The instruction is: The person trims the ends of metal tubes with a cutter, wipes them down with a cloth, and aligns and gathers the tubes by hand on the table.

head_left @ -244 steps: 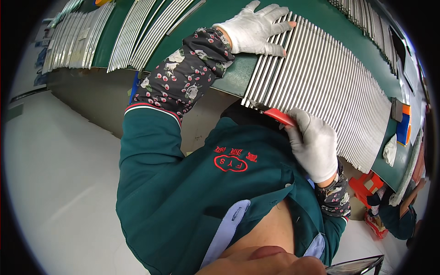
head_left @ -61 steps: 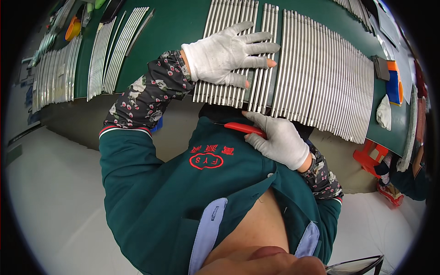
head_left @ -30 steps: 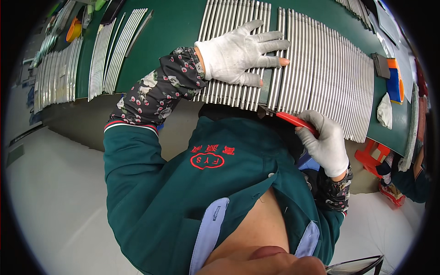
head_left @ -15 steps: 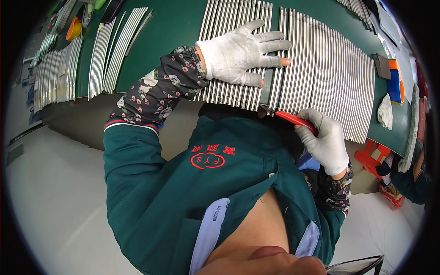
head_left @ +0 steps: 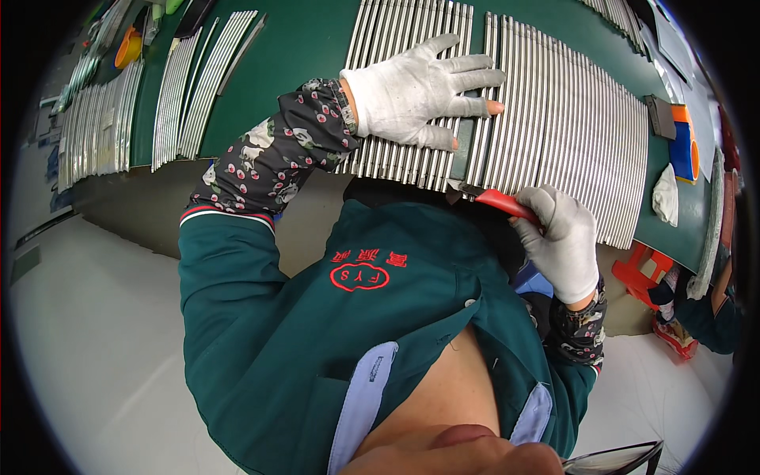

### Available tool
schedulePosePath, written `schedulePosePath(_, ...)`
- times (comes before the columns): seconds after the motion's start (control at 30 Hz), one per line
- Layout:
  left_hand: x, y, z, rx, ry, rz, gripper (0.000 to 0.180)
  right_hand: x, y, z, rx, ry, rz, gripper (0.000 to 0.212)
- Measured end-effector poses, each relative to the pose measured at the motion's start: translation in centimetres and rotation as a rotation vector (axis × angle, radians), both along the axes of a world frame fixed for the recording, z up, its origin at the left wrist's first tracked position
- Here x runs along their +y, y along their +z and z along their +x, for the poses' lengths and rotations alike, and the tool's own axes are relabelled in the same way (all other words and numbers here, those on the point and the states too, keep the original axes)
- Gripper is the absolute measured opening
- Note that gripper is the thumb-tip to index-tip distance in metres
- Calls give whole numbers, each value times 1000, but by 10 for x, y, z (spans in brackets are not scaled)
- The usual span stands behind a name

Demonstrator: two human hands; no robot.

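Note:
Spread flat, my left hand (head_left: 423, 91) in a white glove with bare thumb and finger tips lies across a row of thin silver metal strips (head_left: 380, 39). Its fingers reach over a narrow gap onto a few strips beside a wider row of silver strips (head_left: 574, 119). My right hand (head_left: 564, 241), also gloved, is closed around a red-handled knife (head_left: 507, 204). The knife's short, wide blade points left, at the near ends of the strips beside the gap. Whether the blade touches a strip I cannot tell.
On the green table (head_left: 293, 47), more bundles of strips (head_left: 210, 87) lie at left. At right are a grey block (head_left: 659, 116), a blue-and-orange tape dispenser (head_left: 683, 142) and a crumpled white cloth (head_left: 666, 194). A red stool (head_left: 643, 273) and another person's sleeve (head_left: 704, 321) show below.
My right hand has shifted slightly, and the knife has turned a little, its handle nearer level and more of its blade showing. The left hand has barely moved.

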State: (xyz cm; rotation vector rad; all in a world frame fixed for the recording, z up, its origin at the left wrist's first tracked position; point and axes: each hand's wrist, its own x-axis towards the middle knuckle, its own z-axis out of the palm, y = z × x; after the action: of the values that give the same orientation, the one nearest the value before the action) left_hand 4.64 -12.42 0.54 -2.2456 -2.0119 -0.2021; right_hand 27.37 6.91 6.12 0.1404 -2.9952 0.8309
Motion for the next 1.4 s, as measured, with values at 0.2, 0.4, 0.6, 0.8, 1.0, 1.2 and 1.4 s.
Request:
schedulePosePath(0.2,-1,-5,-2,-7,-10,31,70,-1,-3,2,186,-26,134,25)
schedulePosePath(0.4,-4,-1,-3,-6,-17,20,71,2,2,8,23,-65,-41,23)
schedulePosePath(0.6,-4,1,-3,-7,-8,-3,71,-3,2,5,-52,-74,-95,20)
schedulePosePath(0.8,-5,-2,-4,-28,-13,17,70,2,7,7,-106,-19,-146,20)
schedulePosePath(1.0,-5,-3,-5,2,-25,38,69,-1,4,5,-110,-91,-186,20)
schedulePosePath(1.2,-1,-1,-1,11,-8,14,71,1,9,5,-136,-39,-162,20)
schedulePosePath(1.4,2,1,2,4,10,23,70,1,12,4,-147,-91,-135,20)
